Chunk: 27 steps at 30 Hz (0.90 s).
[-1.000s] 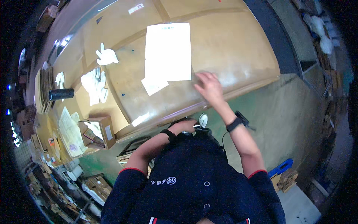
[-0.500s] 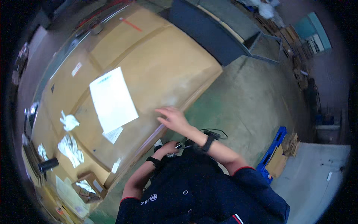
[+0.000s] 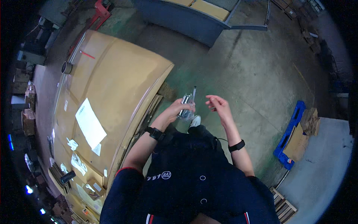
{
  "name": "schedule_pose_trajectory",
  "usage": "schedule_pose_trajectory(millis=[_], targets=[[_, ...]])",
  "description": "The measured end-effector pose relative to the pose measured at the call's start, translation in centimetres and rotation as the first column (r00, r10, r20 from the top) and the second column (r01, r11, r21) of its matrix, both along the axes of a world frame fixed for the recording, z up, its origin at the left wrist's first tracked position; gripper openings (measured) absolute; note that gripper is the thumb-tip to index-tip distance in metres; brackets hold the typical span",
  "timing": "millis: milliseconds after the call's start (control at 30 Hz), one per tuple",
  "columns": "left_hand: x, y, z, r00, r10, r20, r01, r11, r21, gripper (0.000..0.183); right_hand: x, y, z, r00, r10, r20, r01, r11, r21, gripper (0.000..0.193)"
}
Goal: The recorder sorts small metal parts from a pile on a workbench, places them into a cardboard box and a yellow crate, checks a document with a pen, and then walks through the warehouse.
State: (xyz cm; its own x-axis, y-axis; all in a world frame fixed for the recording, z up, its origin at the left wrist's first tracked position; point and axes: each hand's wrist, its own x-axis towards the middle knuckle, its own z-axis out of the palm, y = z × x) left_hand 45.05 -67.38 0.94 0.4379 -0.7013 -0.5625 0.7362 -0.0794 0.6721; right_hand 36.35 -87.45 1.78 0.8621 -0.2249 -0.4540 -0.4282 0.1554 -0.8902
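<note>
In front of my body, my left hand (image 3: 178,109) is closed around a clear plastic bag with shiny metal cylindrical pieces (image 3: 184,106). A thin dark-tipped, pen-like stick (image 3: 194,92) stands up beside them; its kind is hard to make out. A short gap to the right, my right hand (image 3: 219,106) hangs in the air with loosely bent fingers, and nothing shows in it. To my left, a white sheet of paper (image 3: 90,124) lies on the brown cardboard-covered surface (image 3: 123,71), with a smaller slip (image 3: 97,149) at its lower end.
White gloves (image 3: 78,164), a black cylinder (image 3: 68,176) and a small open carton (image 3: 95,187) lie at the near left. A tape roll (image 3: 66,67) sits at the far left edge. A dark grey bin (image 3: 182,20) stands ahead; a blue pallet (image 3: 290,138) is at right.
My view has swung right, away from the cardboard-covered surface. My right hand has left the area over that surface. My left hand has come forward, bringing the bagged metal pieces into plain sight.
</note>
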Motion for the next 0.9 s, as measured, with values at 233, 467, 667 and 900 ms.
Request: schedule_pose_trajectory(millis=[233, 467, 667, 900], targets=[[5.5, -6.8, 0.4, 0.989, 0.013, -0.147, -0.039, 0.984, -0.174, 0.019, 9.8, -3.9, -1.1, 0.954, 0.300, -0.001, -0.286, 0.912, 0.295, 0.033], [16.1, -14.0, -0.7, 0.942, -0.017, -0.334, -0.110, 0.927, -0.358, 0.018, 20.8, -12.1, -4.1, 0.926, 0.360, -0.118, -0.261, 0.832, 0.490, 0.037], [27.0, -19.5, 0.4, 0.928, 0.101, -0.358, -0.225, 0.918, -0.326, 0.018, 32.8, -16.6, 1.5, 0.928, 0.365, -0.076, -0.251, 0.764, 0.595, 0.047], [39.9, -19.1, 2.2, 0.953, 0.295, -0.072, -0.304, 0.932, -0.198, 0.021, 49.7, -16.7, -0.9, 0.828, 0.560, 0.030, -0.551, 0.801, 0.236, 0.033]])
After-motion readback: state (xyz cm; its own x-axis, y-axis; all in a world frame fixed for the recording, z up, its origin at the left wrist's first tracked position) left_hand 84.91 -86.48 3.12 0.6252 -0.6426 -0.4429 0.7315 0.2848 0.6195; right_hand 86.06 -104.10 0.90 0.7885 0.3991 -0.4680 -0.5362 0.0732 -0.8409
